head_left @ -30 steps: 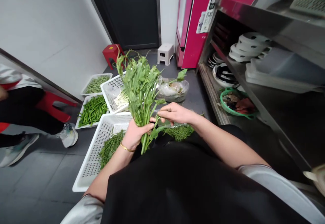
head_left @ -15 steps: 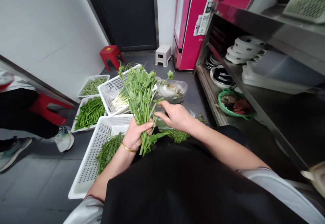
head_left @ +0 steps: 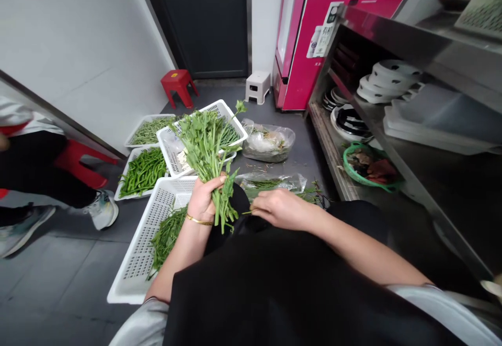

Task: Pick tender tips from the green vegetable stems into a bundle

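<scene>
My left hand [head_left: 204, 199] is closed round the stems of a bunch of leafy greens [head_left: 204, 142], held upright over my lap. My right hand [head_left: 274, 207] sits just to the right of the bunch, fingers pinched on a thin green stem [head_left: 246, 212]. Below my left arm stands a white perforated basket [head_left: 145, 246] with picked greens [head_left: 167, 233] lying in it. A black apron covers my lap.
More white baskets hold green peppers [head_left: 143, 171], green beans [head_left: 151, 128] and pale stalks [head_left: 182, 160]. Plastic bags [head_left: 269, 142] with scraps lie on the floor. A steel shelf with plates [head_left: 386, 74] runs on the right. Another person's legs and shoes [head_left: 104, 207] are at left.
My right hand has dropped from the bunch toward my lap with a thin stem pinched in it. The bunch has tilted left and lower in my left hand.
</scene>
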`<state>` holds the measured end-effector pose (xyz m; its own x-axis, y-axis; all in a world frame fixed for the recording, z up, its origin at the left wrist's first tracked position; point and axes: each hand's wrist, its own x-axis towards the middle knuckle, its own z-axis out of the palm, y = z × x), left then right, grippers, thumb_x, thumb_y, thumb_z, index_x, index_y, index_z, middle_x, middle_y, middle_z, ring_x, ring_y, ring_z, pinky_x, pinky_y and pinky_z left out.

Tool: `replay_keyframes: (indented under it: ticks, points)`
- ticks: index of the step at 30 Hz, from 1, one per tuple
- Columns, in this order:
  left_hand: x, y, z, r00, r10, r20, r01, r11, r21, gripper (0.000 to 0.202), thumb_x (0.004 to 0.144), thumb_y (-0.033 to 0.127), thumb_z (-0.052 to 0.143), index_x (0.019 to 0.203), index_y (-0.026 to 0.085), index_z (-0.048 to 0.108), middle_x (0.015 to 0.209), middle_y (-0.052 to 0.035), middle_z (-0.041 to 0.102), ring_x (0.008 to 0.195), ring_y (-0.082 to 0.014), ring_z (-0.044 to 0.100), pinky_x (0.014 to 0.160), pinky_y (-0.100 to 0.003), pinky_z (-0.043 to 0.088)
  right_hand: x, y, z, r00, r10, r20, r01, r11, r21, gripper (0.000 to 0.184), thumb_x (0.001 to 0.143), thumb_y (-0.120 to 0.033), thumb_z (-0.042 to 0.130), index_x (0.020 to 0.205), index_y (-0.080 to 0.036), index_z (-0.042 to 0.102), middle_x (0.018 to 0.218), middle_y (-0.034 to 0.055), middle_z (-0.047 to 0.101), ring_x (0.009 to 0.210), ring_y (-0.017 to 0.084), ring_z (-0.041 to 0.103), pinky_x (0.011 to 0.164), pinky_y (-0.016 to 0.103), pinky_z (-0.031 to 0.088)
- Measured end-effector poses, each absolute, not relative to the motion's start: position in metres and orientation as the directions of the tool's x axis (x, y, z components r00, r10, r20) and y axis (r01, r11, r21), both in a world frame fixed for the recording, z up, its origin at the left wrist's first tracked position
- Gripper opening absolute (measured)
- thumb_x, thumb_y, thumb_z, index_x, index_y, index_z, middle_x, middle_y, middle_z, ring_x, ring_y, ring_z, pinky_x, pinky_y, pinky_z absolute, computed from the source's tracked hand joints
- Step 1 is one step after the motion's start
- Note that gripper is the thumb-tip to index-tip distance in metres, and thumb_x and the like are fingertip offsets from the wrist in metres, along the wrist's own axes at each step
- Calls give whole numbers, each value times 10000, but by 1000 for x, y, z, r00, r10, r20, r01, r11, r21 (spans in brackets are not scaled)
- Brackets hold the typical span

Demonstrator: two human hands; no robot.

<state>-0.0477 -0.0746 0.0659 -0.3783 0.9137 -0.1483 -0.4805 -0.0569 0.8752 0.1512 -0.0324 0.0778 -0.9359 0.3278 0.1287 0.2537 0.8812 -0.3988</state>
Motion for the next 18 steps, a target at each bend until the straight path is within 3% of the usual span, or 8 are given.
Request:
replay_keyframes:
  ticks: [2, 5, 7, 9, 12, 15, 18]
  points:
    - [-71, -81, 64, -454, 879, -143, -439, -81, 895, 250, 511, 106, 726, 726, 110, 600, 580, 30, 580, 429, -53, 490, 432, -172, 431, 172, -22, 64, -919, 390, 59, 329, 842, -427, 226, 896, -280, 426, 829, -186, 620, 759, 37, 620, 676, 124, 569, 623, 231, 390]
    - [-122, -101, 55, -604, 792, -88, -234, -70, 970, 234, 510, 134, 745, 687, 102, 595, 549, 27, 574, 413, -64, 490, 406, -181, 424, 209, -1, 20, -839, 537, -91, 525, 753, -397, 289, 912, -315, 368, 887, -192, 628, 848, 61, 649, 770, 162, 609, 680, 257, 422]
    - [-159, -123, 47, -691, 723, -18, -44, -17, 999, 247, 516, 159, 758, 690, 104, 591, 568, 16, 590, 394, -62, 478, 372, -178, 399, 231, 15, -19, -719, 637, -276, 693, 685, -225, 297, 894, -303, 373, 882, -175, 641, 831, 90, 656, 768, 204, 629, 667, 288, 435]
    - [-189, -146, 40, -773, 633, 34, 78, 41, 996, 291, 512, 174, 770, 732, 113, 591, 638, 0, 624, 401, -59, 482, 369, -176, 399, 248, 30, -54, -583, 691, -428, 777, 627, -47, 312, 838, -338, 461, 1023, -147, 624, 915, 147, 647, 789, 255, 641, 655, 321, 448]
    - [-213, -176, 37, -845, 530, 71, 132, 79, 988, 310, 513, 196, 779, 745, 117, 591, 664, -10, 632, 411, -64, 489, 378, -184, 415, 258, 44, -78, -489, 776, -400, 837, 546, 36, 578, 799, -479, 476, 1256, -126, 482, 1072, 208, 585, 790, 293, 645, 645, 366, 464]
    - [-207, -186, 45, -831, 554, 50, 44, -25, 999, 287, 537, 194, 773, 742, 116, 589, 635, -11, 622, 413, -64, 484, 386, -183, 406, 247, 48, -58, -550, 806, -218, 832, 551, -64, 546, 841, -498, 388, 1231, -133, 499, 1065, 186, 588, 822, 291, 638, 693, 388, 475]
    - [-177, -169, 57, -725, 689, 9, -180, -202, 963, 282, 584, 186, 750, 809, 128, 591, 606, 6, 591, 405, -43, 437, 400, -176, 382, 213, 34, -12, -690, 719, -83, 695, 625, -355, 395, 851, -451, 419, 1048, -163, 604, 993, 123, 629, 830, 235, 631, 744, 347, 483]
